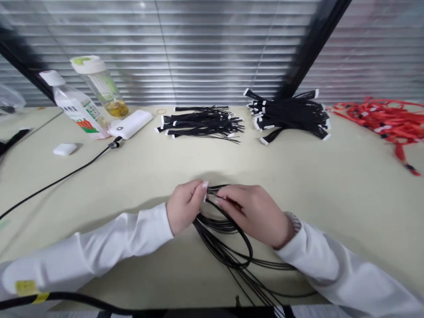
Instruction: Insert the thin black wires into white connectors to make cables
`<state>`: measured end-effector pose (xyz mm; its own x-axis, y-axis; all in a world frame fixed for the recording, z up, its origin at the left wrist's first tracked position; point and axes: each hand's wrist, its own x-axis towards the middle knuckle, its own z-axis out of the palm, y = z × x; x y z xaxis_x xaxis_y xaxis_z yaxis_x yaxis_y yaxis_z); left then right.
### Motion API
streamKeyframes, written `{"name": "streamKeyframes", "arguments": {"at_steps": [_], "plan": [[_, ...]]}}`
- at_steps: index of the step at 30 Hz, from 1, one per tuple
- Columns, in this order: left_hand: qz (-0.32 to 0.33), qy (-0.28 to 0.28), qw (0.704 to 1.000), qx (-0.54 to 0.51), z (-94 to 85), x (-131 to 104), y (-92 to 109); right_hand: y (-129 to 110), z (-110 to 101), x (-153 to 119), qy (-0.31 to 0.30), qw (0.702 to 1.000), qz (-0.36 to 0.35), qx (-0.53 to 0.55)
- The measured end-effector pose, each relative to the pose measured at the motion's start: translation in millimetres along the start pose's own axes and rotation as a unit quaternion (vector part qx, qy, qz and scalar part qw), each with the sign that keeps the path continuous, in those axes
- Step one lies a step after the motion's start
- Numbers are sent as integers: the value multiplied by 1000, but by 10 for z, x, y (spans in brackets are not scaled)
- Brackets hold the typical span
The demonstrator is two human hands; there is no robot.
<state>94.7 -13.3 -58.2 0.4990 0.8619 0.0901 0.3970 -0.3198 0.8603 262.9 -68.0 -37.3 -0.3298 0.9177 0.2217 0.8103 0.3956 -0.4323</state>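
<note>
A looped bundle of thin black cables (pixel 228 255) lies near the front of the table, its loose ends trailing toward the front edge and to the right. My left hand (pixel 186 206) is closed around the bundle at its left end, with a small white piece showing by the thumb. Close beside it, my right hand (pixel 256 213) pinches black strands between thumb and fingers at the top of the loop. The exact strands in that pinch are partly hidden by the fingers.
Black wire bundles with white connectors (pixel 202 122) and a larger pile (pixel 291 114) lie behind. Red wires (pixel 384 119) are at right. A bottle (pixel 79 108), a tumbler (pixel 102 86), a white power bank (pixel 134 123) and a small white case (pixel 65 149) stand or lie at left.
</note>
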Motion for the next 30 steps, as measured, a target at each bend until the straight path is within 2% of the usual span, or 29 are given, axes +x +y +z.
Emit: {"name": "streamKeyframes", "arguments": {"at_steps": [4,10,17,20,23,27,30], "plan": [[2,32,999,-11,87,-32,21,0,-22,-15,6,997,-14,-72],[12,44,999,-16,127,-34,-5,6,23,-22,-2,988,-69,-134],[-9,99,994,-43,100,19,-15,-53,-103,-23,70,983,-40,-165],[-29,146,985,-82,53,85,-49,-143,-124,-54,32,990,-25,-131],[-40,186,976,-110,12,135,-96,-173,-55,-86,-21,999,8,-41],[-33,192,974,-113,7,124,-119,-130,97,-98,-5,997,55,60],[-31,184,977,-107,20,87,-94,-127,178,-88,-16,994,46,96]]}}
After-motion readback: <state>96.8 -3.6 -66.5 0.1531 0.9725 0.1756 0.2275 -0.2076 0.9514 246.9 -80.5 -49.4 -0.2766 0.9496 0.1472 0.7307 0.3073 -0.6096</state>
